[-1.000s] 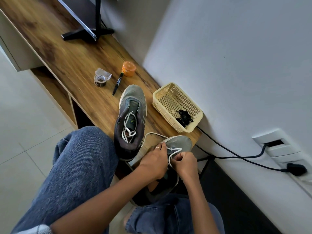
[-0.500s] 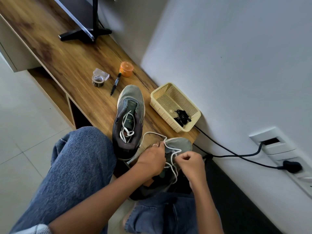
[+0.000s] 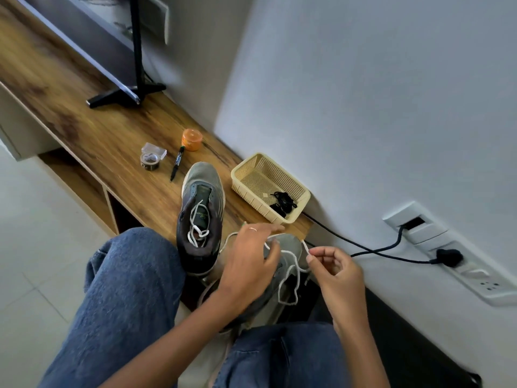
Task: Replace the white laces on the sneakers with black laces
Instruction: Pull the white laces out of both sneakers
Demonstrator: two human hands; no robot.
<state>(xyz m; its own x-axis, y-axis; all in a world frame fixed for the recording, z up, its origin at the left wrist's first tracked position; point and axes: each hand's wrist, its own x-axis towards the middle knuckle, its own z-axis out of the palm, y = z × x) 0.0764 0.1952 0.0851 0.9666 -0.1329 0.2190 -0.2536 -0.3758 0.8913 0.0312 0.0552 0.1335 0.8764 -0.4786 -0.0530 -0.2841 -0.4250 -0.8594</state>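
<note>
One grey sneaker (image 3: 200, 211) stands on the wooden bench (image 3: 112, 147) with a loose white lace piled in its opening. A second grey sneaker (image 3: 285, 264) lies between my knees at the bench's end. My left hand (image 3: 249, 264) rests on this sneaker, thumb and fingers curled round it and the lace. My right hand (image 3: 333, 270) pinches the white lace (image 3: 293, 275), lifted off to the right, with a slack loop hanging down over the shoe. Black laces (image 3: 282, 204) lie bunched in a cream plastic basket (image 3: 243, 177) by the wall.
A tape roll (image 3: 151, 161), a black marker (image 3: 176, 163) and an orange jar (image 3: 191, 140) lie on the bench beyond the sneakers. A TV stand foot (image 3: 126, 93) is farther back. A black cable (image 3: 363, 247) runs to a wall socket (image 3: 447, 257) on the right.
My right hand has drawn the white lace out to the right, away from the sneaker, leaving a longer slack loop. My left hand's fingers have spread over the shoe's toe end.
</note>
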